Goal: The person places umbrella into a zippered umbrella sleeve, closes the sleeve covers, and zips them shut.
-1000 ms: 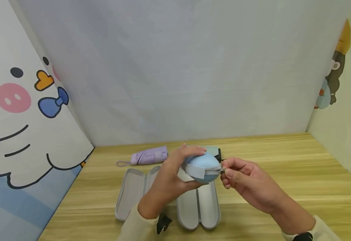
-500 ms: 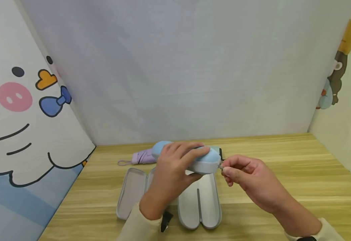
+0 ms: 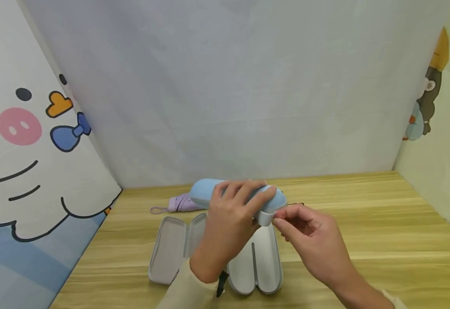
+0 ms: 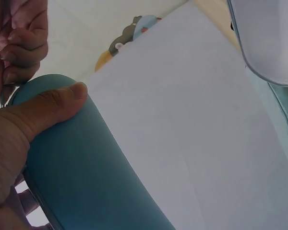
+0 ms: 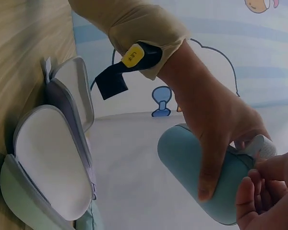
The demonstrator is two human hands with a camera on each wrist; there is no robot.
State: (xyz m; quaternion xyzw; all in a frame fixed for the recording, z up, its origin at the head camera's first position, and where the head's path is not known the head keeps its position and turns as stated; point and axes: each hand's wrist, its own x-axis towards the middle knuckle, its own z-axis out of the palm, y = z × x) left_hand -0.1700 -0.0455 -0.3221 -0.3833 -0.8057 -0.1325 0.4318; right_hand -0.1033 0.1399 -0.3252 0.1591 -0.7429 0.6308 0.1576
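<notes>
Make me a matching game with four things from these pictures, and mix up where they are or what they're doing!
Things
1. Smooth, light-blue rounded case
2. Purple folded fabric umbrella
3. Leftmost hinged oblong case, pale grey inside
4. The person's bare right hand

Places and states
A. Lying open on the wood-grain table
B. Pinching at one end of the blue case
C. At the back, partly hidden behind the blue case
D. Gripped by the bare left hand

Right pairs: 1-D, 2-C, 3-A, 4-B

Soft light fills the head view; the left wrist view shows the blue case (image 4: 98, 165) shaded.
</notes>
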